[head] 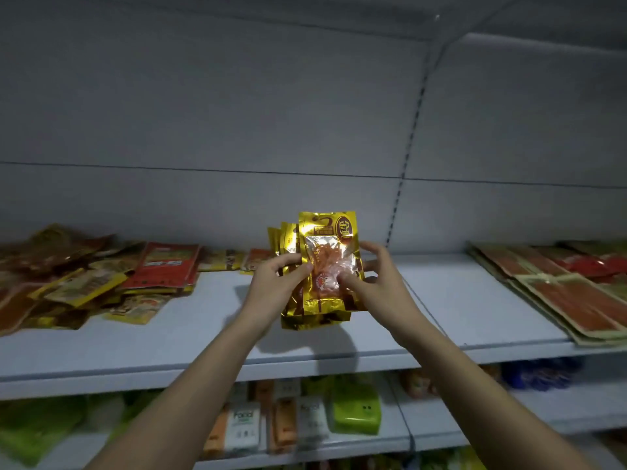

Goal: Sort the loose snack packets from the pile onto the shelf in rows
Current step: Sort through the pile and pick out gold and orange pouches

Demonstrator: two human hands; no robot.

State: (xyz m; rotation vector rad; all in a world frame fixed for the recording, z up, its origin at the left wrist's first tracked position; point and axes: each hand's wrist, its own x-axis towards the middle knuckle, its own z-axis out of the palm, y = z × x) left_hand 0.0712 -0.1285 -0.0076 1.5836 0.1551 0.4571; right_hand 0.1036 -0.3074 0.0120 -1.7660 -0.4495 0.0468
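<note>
Left hand (276, 278) and right hand (368, 283), fingers curled, clamp a fanned stack of gold packets (322, 269) upright above the shelf (210, 337), between the pile (84, 283) at left and flat rows (556, 286) at right. Risk: the slick, uneven stack may slide apart and spill once either grip loosens.

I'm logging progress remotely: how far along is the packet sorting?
Done: flat orange packets lie overlapped in a row at the shelf's right. In hand: left hand and right hand hold a stack of gold packets upright above the shelf. Left: the loose pile on the left is still large.
</note>
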